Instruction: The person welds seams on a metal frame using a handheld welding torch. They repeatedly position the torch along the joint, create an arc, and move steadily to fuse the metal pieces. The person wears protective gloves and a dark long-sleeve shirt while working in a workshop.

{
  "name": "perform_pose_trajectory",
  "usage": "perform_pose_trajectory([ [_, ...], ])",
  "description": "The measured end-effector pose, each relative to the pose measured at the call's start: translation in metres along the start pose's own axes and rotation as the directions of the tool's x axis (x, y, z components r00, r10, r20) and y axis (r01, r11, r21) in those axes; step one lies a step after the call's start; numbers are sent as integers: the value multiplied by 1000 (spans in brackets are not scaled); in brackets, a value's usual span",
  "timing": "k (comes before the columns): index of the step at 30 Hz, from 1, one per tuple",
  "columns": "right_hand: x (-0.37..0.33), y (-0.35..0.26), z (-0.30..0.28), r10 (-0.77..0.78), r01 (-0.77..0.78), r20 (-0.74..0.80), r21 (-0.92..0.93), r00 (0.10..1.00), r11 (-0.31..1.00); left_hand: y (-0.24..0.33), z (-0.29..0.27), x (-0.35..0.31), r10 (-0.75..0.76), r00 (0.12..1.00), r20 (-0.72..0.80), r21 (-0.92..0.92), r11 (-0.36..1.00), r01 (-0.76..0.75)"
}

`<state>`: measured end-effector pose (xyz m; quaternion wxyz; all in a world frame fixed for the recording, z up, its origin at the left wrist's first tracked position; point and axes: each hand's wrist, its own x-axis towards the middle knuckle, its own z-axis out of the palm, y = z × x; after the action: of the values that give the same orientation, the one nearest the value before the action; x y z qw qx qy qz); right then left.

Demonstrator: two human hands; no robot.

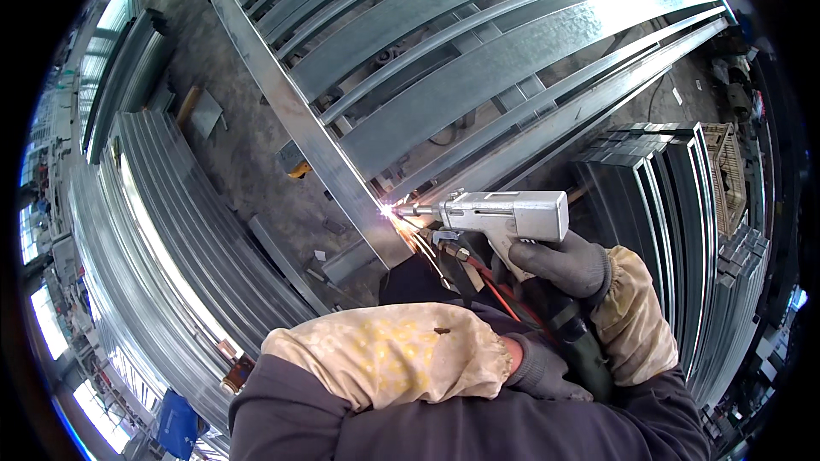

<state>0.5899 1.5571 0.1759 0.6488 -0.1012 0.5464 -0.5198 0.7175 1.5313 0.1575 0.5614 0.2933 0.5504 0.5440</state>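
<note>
My right hand (564,266), in a grey work glove, is closed round the grip of a silver handheld welding gun (504,212). Its nozzle points left at the corner of a galvanized steel frame (301,128), where a bright spot glows and orange sparks spray down. My left forearm lies across my body in a tan protective sleeve. In a matching grey glove, my left hand (542,369) is closed against the thick dark green cable (588,360) under the gun; its fingertips are partly hidden. A red hose (500,290) runs down beside the grip.
Wide grey metal slats (444,111) span the frame. Long steel profiles (184,213) lie stacked on the left. Bundled rectangular tubes (653,196) stand on the right beside a wicker-like crate (724,172). A yellow-and-grey tool (295,162) lies on the concrete floor (248,172).
</note>
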Motion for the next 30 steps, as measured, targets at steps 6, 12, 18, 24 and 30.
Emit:
perform_pose_trajectory([
  [6,1,2,8,-20,20,-1,-28,1000,999,-8,8,3,15,998,56,24,1000,-16],
  [12,2,-1,12,-14,13,-27,-27,1000,1000,-8,9,1,48,995,84,-51,998,-43],
  [18,3,-7,12,29,-29,-15,-24,999,999,-10,7,3,122,989,80,-143,984,-110],
  [24,7,-3,12,-31,36,35,-153,999,988,-1,-3,-4,102,986,128,-349,936,-52],
  [30,-3,-14,12,-153,157,35,-166,988,974,14,-10,-9,104,990,100,-144,986,-89],
])
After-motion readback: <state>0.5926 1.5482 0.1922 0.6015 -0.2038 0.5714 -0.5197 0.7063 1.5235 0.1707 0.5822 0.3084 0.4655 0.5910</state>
